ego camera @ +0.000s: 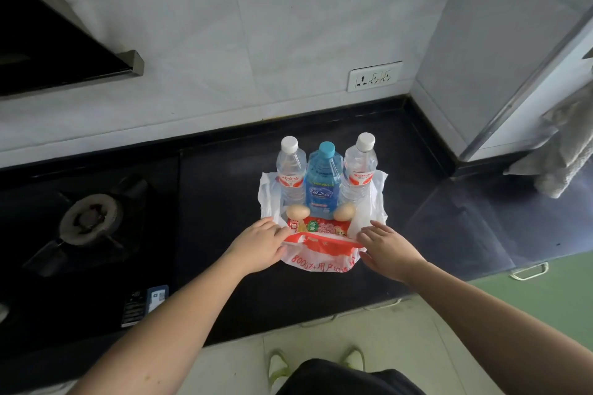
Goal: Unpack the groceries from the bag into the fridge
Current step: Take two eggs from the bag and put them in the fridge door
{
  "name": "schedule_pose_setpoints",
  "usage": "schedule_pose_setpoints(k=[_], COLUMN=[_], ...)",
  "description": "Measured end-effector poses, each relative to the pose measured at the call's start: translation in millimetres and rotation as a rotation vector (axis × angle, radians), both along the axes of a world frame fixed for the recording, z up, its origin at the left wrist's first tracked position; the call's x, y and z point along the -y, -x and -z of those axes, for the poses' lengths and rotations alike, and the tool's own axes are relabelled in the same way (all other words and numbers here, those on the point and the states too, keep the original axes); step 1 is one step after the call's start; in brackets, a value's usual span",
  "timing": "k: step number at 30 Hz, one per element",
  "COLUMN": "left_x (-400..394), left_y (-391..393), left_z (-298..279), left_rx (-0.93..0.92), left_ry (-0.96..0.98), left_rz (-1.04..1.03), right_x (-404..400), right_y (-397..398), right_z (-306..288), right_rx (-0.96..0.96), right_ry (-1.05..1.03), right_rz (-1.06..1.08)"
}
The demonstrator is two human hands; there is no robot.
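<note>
Bag (321, 258) white-red plastic, flattened open; hands (261, 245) on edges.

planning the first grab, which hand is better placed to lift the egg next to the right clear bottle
Right. The right hand rests on the bag's right edge, just below that egg. The left hand sits on the opposite edge and would have to cross over the red packet.

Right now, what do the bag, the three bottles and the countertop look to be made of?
Bag: thin plastic film, white with red print, crinkled and translucent. Bottles: clear plastic, glossy; the middle one is blue-tinted. Countertop: dark polished stone, probably, judging by its faint sheen.
</note>
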State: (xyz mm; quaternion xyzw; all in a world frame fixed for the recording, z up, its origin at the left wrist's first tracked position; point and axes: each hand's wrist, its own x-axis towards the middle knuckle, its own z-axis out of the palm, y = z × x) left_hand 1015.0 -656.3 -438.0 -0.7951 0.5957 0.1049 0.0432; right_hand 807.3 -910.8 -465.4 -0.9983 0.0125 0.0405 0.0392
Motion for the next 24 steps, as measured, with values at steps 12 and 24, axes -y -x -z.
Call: schedule_pose_setpoints(k=[12, 24], left_x=[-15, 37], left_y=[-7, 2], left_z=[20, 7], left_rx=[-0.421, -0.122], left_ry=[0.096, 0.405], left_rz=[-0.411, -0.181], right_x=[4, -9], right_y=[-6, -46], right_z=[-9, -21], right_rx=[-0.036, 0.175], right_ry=[-0.669, -0.295], right_rz=[0.634, 0.275])
